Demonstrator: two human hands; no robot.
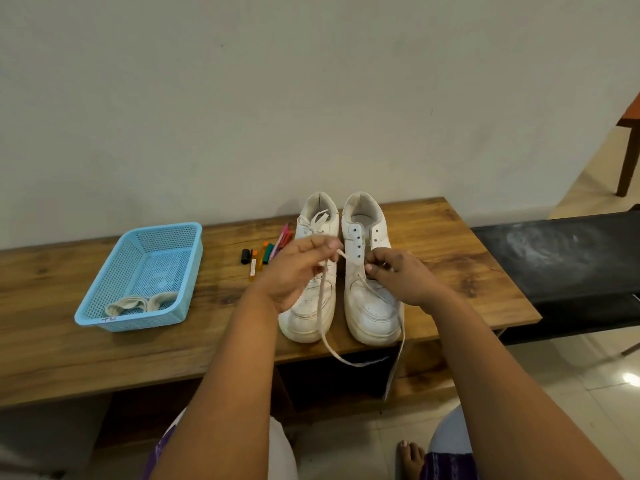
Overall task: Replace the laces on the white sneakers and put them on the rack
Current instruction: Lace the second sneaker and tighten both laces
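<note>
Two white sneakers stand side by side on the wooden bench (pixel 450 271), toes toward me. The left sneaker (pixel 311 317) has a lace tied near its top. The right sneaker (pixel 372 313) shows bare eyelets along its upper part. My left hand (pixel 294 268) pinches one end of a white lace (pixel 323 306) above the left sneaker. My right hand (pixel 401 275) rests over the right sneaker's middle and pinches the lace at the eyelets. The rest of the lace loops down over the bench's front edge and hangs below it.
A light blue plastic basket (pixel 114 275) sits at the left of the bench with old cream laces (pixel 138 303) inside. Several coloured pens and markers (pixel 266 251) lie behind my left hand. A black bench (pixel 561 251) adjoins at the right. The wall stands close behind.
</note>
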